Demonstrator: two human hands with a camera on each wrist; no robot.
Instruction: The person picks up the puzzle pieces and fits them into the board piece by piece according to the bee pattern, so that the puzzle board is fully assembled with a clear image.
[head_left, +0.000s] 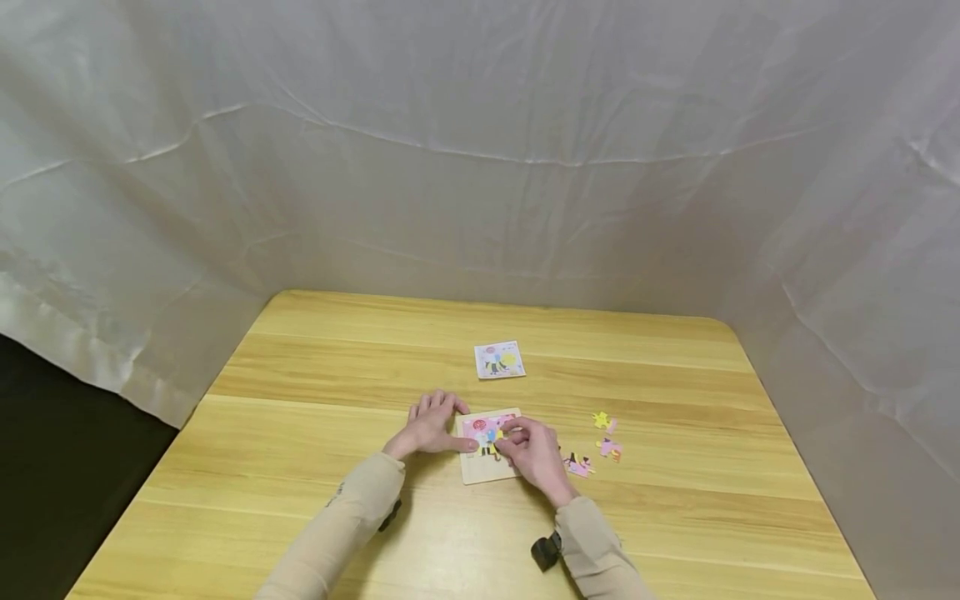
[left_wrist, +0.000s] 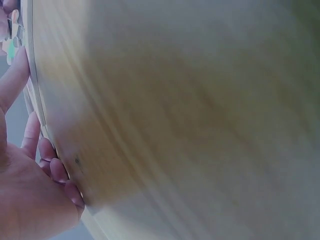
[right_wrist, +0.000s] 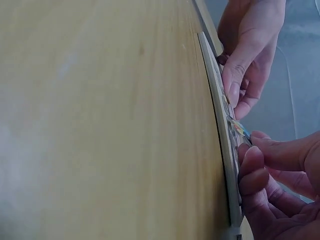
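A square wooden puzzle board point(head_left: 485, 477) with a pink, yellow and blue cartoon picture lies on the table between the hands. My left hand point(head_left: 431, 427) rests at the board's left side, its thumb stretched over the picture and its other fingers by the far left corner. Over the right part of the board, my right hand point(head_left: 534, 454) pinches a small colourful puzzle piece point(right_wrist: 240, 129) between thumb and fingers. In the right wrist view that piece is tilted, its lower edge right at the board's surface. The right fingers hide part of the picture.
Right of the board lie several loose pieces, among them a yellow piece point(head_left: 601, 420), a pink piece point(head_left: 610, 449) and a pink-and-black piece point(head_left: 578, 466). A printed picture card point(head_left: 499, 360) lies beyond the board. Pale curtains point(head_left: 480, 208) surround the wooden table point(head_left: 300, 350).
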